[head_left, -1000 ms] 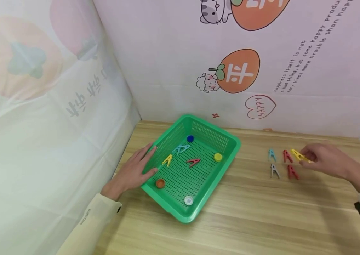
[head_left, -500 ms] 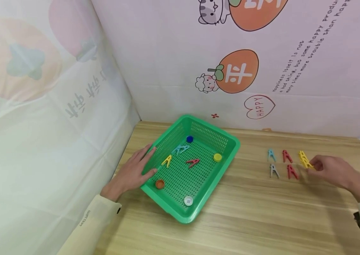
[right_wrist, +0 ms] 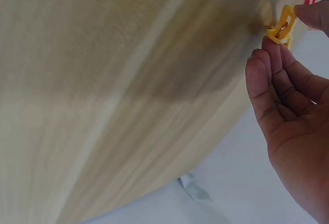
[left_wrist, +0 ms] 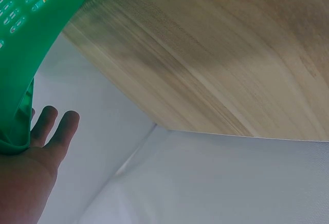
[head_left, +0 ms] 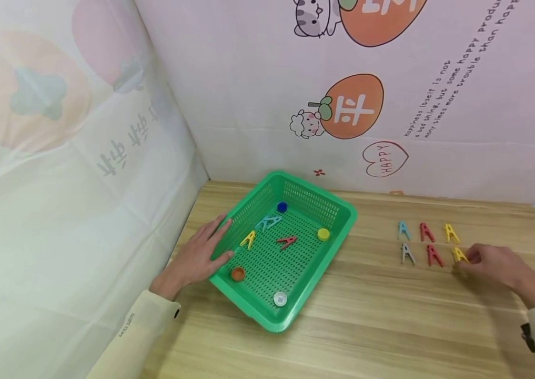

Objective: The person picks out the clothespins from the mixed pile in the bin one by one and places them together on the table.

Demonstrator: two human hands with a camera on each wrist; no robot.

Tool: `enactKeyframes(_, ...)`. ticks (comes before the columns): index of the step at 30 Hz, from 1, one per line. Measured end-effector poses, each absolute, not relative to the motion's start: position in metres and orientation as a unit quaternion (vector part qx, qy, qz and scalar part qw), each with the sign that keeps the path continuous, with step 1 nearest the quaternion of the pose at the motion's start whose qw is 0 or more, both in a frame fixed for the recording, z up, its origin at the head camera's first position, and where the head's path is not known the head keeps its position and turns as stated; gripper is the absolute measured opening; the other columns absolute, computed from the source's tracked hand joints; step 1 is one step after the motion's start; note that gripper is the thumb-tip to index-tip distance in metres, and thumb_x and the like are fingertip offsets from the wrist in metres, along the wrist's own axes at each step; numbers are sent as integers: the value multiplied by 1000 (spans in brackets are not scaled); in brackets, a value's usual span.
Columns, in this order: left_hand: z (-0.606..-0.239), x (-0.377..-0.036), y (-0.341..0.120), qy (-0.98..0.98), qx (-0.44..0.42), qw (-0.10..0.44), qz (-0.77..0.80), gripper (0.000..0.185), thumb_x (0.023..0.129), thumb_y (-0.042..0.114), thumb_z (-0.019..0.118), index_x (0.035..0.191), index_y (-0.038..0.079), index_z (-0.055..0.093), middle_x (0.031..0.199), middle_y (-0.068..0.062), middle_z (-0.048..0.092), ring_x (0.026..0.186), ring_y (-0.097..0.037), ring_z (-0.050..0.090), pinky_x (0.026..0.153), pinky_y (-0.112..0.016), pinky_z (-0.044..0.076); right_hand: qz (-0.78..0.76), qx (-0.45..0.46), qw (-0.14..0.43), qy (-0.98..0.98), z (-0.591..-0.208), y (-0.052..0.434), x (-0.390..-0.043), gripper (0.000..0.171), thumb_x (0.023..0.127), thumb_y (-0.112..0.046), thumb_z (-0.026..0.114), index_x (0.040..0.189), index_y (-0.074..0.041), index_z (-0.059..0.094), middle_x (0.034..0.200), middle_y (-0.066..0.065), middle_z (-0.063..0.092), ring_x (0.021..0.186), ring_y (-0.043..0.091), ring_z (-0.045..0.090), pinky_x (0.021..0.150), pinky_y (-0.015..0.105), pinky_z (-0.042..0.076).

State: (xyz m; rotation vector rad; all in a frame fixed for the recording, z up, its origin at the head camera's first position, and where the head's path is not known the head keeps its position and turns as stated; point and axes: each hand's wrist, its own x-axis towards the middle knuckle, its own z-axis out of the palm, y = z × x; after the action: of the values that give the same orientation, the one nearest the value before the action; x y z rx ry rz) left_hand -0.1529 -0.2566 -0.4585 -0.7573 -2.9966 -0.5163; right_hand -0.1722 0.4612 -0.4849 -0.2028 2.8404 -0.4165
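Observation:
My left hand (head_left: 203,250) lies flat on the table with straight fingers against the left wall of a green mesh basket (head_left: 338,205); the left wrist view shows this hand (left_wrist: 36,157) beside the basket wall (left_wrist: 25,64). The basket holds a yellow clip (head_left: 248,239), a red clip (head_left: 287,241), pale blue clips (head_left: 269,221) and several bottle caps. My right hand (head_left: 470,257) pinches a yellow clip (head_left: 458,255) low on the table, at the right end of two rows of clips. The right wrist view shows that yellow clip (right_wrist: 281,24) between thumb and fingertips (right_wrist: 270,47).
On the table stand a teal clip (head_left: 403,230), a red clip (head_left: 425,232) and a yellow clip (head_left: 450,232), with a grey clip (head_left: 407,253) and a red clip (head_left: 433,255) in front. Patterned cloth walls close the back and left. Bare wood lies in front.
The right hand has drawn back toward me, leaving one yellow clip standing in the far row and bringing a second yellow clip down beside the near red one. The left hand has stayed put.

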Motion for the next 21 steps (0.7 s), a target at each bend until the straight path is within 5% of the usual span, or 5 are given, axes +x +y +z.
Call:
enactKeyframes(13, -460, -153, -258, -956, -242, 9, -164, 82, 110, 43, 59, 175, 10, 23, 183, -14, 18, 164, -45, 29, 129, -65, 35, -141, -50, 138, 979, -491, 459, -173, 59, 98, -42, 80, 107, 15, 69, 95, 24, 75, 86, 37, 71, 68, 43, 57)
enactKeyframes(21, -460, -154, -258, -955, -244, 10, -166, 82, 110, 43, 59, 175, 10, 22, 183, -14, 18, 164, -45, 29, 130, -64, 34, -142, -46, 133, 980, -489, 459, -171, 63, 100, -44, 77, 112, 17, 69, 100, 29, 76, 91, 46, 72, 76, 60, 59)
